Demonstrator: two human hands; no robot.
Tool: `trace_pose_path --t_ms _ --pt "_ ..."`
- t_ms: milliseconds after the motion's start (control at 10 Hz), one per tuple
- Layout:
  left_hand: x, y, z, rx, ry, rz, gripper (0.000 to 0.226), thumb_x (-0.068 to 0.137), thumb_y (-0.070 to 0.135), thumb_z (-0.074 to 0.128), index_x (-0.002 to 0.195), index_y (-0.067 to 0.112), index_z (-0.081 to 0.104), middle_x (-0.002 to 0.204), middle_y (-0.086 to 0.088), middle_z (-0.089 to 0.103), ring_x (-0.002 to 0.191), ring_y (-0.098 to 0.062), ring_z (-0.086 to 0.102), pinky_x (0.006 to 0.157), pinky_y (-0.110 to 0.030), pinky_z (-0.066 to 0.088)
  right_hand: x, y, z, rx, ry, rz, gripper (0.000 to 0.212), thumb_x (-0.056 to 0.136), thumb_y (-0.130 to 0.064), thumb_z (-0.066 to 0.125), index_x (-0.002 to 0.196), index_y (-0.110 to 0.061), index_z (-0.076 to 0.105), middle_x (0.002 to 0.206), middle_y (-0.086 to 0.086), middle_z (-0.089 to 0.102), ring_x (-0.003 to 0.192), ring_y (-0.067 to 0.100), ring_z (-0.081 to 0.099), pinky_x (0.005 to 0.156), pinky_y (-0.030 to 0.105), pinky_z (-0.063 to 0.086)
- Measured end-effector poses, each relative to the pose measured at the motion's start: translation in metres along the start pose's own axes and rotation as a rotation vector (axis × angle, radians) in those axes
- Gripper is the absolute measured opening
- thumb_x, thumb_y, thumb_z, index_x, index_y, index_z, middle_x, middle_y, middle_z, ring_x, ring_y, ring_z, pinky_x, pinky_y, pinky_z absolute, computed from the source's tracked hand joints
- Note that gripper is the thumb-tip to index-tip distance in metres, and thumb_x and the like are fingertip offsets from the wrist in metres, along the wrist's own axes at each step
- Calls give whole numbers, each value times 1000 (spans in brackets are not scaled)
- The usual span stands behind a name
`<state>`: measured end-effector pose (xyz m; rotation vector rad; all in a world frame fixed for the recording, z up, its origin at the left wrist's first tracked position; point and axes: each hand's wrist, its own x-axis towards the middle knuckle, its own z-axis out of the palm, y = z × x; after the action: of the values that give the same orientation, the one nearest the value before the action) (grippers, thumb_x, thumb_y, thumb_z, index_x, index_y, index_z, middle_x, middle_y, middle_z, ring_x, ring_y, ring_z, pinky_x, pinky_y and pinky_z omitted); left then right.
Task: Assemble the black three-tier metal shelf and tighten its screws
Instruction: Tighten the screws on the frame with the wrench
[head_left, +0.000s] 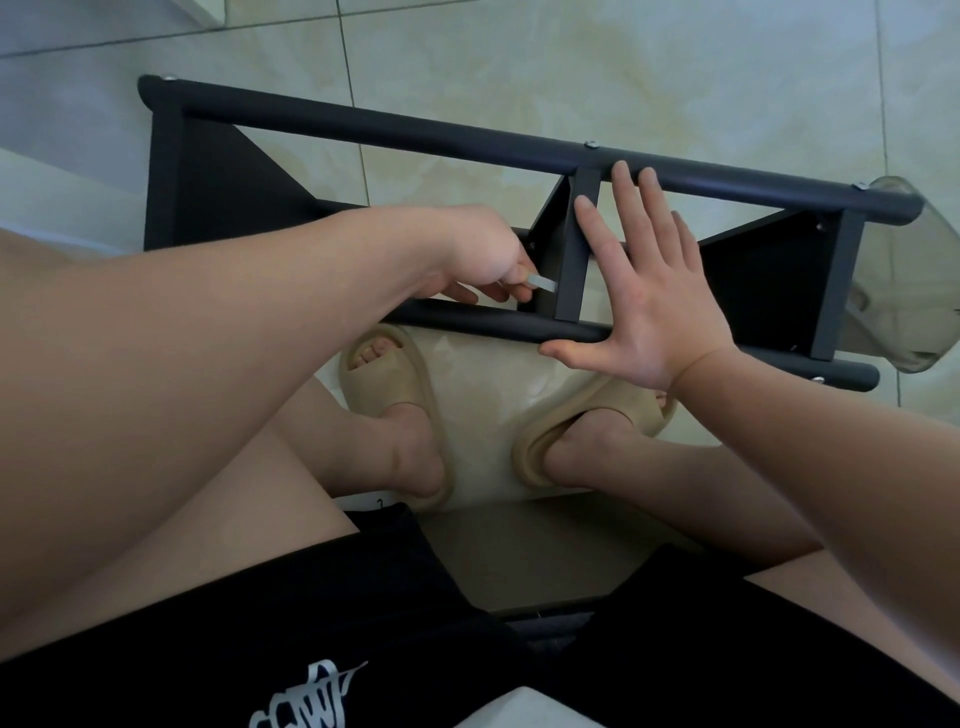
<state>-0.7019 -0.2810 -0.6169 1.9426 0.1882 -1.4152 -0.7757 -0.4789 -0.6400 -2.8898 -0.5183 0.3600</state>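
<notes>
The black metal shelf (395, 132) lies on its side on the tiled floor in front of my feet, its long tubes running left to right and three black panels between them. Small silver screws show along the far tube. My left hand (483, 257) reaches between the tubes and pinches a small silver wrench (541, 282), whose tip is at the middle panel's bracket. My right hand (649, 291) lies flat with fingers spread over the middle panel, its thumb on the near tube.
My feet in beige slippers (395, 400) stand on the floor just behind the near tube. A clear plastic bag (904, 291) lies under the shelf's right end. Pale floor tiles (571, 62) stretch beyond the shelf.
</notes>
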Motion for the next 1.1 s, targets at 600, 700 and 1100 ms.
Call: trace_pose_path --t_ms 600,700,1100 --pt "-3 -5 4 221 38 110 24 96 8 59 80 24 69 82 5 62 80 -14 53 72 -26 41 0 3 2 5 9 -9 119 75 -88 46 163 -17 11 169 17 -2 156 38 -4 122 62 14" --pt "-3 -3 5 204 75 102 19 94 6 59 87 17 73 86 1 65 79 -17 52 69 -26 41 4 5 0 18 -1 -15 119 74 -88 46 163 -17 12 169 18 -2 156 38 -5 122 62 13" --pt "-4 30 -48 286 592 80 12 93 11 48 89 8 59 91 -10 57 77 -26 52 65 -32 41 93 40 -34 -68 -98 -113 122 67 -98 33 162 -31 -1 171 -1 -8 157 23 -9 124 56 -5"
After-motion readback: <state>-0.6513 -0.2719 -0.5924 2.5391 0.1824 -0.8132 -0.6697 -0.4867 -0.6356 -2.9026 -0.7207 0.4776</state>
